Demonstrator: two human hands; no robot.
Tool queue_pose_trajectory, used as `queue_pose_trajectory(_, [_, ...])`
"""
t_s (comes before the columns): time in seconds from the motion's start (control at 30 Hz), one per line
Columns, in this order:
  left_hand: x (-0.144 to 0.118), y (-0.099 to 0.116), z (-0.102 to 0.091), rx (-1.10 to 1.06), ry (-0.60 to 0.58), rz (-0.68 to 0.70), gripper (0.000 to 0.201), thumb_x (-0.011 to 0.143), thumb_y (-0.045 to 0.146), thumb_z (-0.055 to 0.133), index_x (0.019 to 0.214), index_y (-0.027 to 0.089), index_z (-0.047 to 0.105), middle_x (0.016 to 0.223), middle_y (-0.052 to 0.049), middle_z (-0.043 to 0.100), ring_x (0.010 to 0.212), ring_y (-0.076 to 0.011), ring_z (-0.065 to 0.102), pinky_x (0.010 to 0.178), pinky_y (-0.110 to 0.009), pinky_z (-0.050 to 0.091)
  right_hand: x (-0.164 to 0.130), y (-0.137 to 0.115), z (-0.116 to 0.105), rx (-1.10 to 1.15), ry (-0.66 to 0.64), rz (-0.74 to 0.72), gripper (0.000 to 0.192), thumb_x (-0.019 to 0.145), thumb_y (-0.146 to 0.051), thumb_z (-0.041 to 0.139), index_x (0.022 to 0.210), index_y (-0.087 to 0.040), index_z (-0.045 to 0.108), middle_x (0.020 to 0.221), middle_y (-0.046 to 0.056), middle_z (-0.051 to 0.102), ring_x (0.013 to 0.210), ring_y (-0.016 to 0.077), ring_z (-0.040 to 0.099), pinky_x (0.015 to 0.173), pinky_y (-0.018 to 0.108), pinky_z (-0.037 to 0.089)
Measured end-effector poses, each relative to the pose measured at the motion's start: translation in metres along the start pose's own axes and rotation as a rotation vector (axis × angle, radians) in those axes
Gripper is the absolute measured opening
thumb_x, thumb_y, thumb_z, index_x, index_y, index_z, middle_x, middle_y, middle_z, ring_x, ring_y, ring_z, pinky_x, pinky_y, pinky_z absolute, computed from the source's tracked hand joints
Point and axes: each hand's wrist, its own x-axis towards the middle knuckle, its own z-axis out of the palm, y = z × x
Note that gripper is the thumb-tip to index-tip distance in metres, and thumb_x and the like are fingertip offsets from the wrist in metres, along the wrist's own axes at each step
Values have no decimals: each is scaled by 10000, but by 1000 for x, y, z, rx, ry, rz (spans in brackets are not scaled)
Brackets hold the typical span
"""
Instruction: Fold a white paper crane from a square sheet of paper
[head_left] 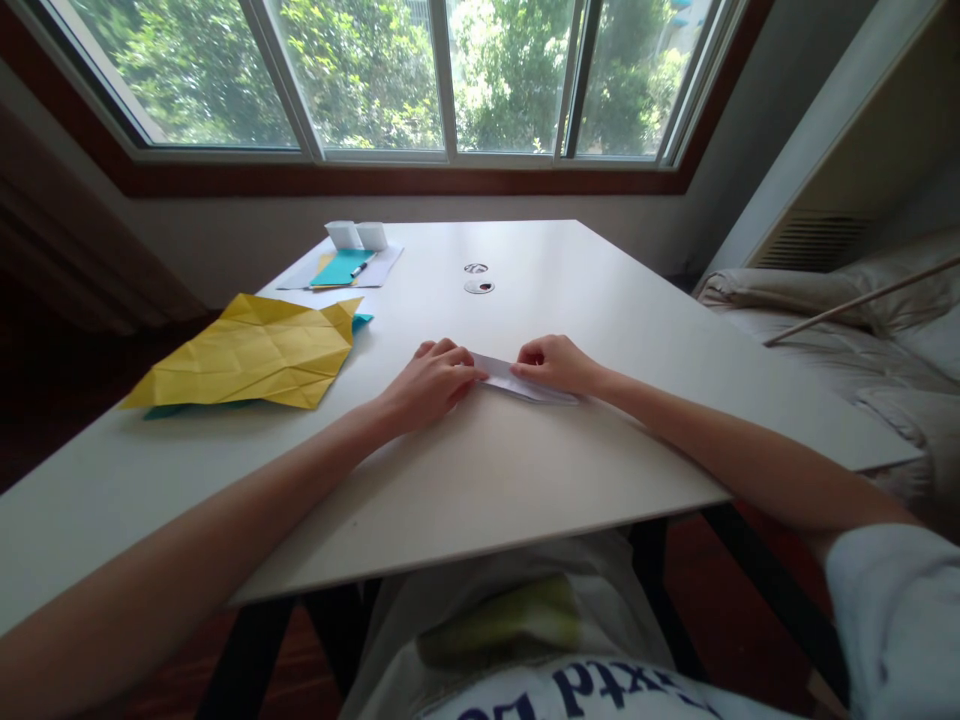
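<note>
A folded strip of white paper (551, 393) lies on the white table between my hands. My left hand (435, 382) is closed on its left end, with the fingers bent over the edge. Along the upper edge, my right hand (556, 364) pinches the strip between thumb and curled fingers. The paper's right end sticks out below my right hand, and its left end is partly hidden under my left fingers.
Creased yellow paper (255, 350) lies over teal paper (363, 322) at the left. Farther back are a teal sheet (341, 268), a pen (363, 265) and two folded white paper pieces (357, 236). Round metal-rimmed fittings (478, 287) sit in the tabletop. A sofa (795, 310) stands right.
</note>
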Motion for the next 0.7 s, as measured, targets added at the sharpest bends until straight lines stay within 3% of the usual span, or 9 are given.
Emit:
queue_pose_trajectory(0.07, [0,-1,0,-2,-24,8,302,865,191,425,1076,243,635,1007,-69,631,942,-223,509,826,-378,345,0,3,1,30,20,-28,191,740,-317,576,823,-174,671,694,-1,628,591,91,513,575,212,375])
queue_pose_trajectory(0.17, [0,-2,0,-11,-53,15,324,878,204,396,1132,241,595,1085,-64,628,981,-219,536,848,-377,338,1,6,1,80,4,-138,308,761,-251,572,1062,-202,614,818,10,647,653,96,544,645,222,419])
queue_pose_trajectory(0.3, [-2,-5,-1,-2,-93,12,334,916,267,352,1187,262,546,1197,-52,596,1068,-224,530,911,-404,308,1,5,-3,-8,-61,-294,253,821,-189,495,1003,-193,670,836,52,662,767,137,565,736,265,429])
queue_pose_trajectory(0.53, [4,-1,2,-37,-80,-102,345,932,362,304,1101,239,578,1187,-57,605,1117,-232,515,901,-417,354,-3,1,-8,-48,-202,-348,268,848,-202,485,1032,-192,679,845,65,674,812,168,553,778,295,425])
queue_pose_trajectory(0.7, [13,5,8,-55,-46,-155,310,910,374,352,992,200,596,1103,-75,638,1093,-237,537,912,-413,382,-2,7,-5,-63,-158,-385,223,800,-336,598,987,-262,695,1127,70,594,1012,211,516,939,396,334])
